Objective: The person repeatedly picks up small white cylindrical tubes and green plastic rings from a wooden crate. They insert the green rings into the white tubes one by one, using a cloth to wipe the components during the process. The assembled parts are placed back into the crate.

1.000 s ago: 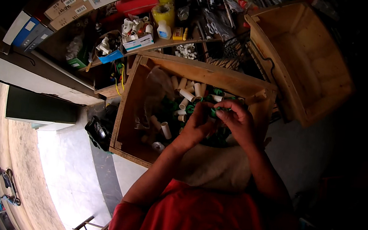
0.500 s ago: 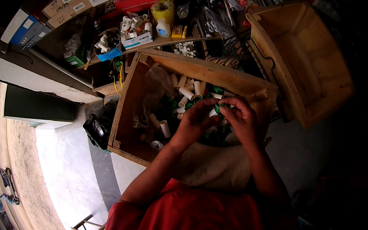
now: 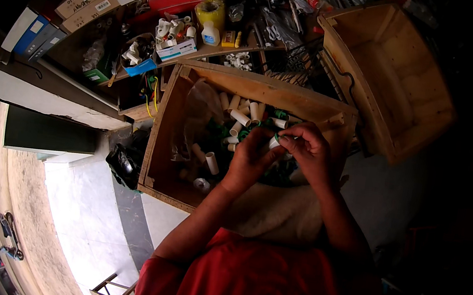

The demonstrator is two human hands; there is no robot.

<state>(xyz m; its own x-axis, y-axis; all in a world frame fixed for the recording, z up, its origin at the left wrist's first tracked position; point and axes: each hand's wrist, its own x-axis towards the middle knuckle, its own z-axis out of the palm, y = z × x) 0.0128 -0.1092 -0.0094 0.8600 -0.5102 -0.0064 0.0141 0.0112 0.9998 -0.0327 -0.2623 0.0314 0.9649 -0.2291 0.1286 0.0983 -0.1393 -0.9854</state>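
Over a wooden box (image 3: 269, 82) on my lap, both my hands work on a short white plastic tube (image 3: 274, 143) with a green ring at its upper end. My left hand (image 3: 250, 156) is closed around the tube's body. The thumb and fingers of my right hand (image 3: 312, 150) pinch at the green ring, partly hiding it. Inside the box lie several loose white tubes (image 3: 211, 163) and dark green plastic pieces. A crumpled clear plastic bag (image 3: 198, 110) lies along the box's left side.
A second wooden box (image 3: 389, 78), tilted, stands at the upper right. Behind is a shelf with a carton of white fittings (image 3: 176, 50), a small white bottle (image 3: 209, 33) and a yellow roll (image 3: 209, 12). A black plastic bag (image 3: 125, 160) sits left of the box.
The green ring shows less between my fingers and sits against the tube's end. My right fingers have shifted slightly; my left hand has turned a little around the tube.
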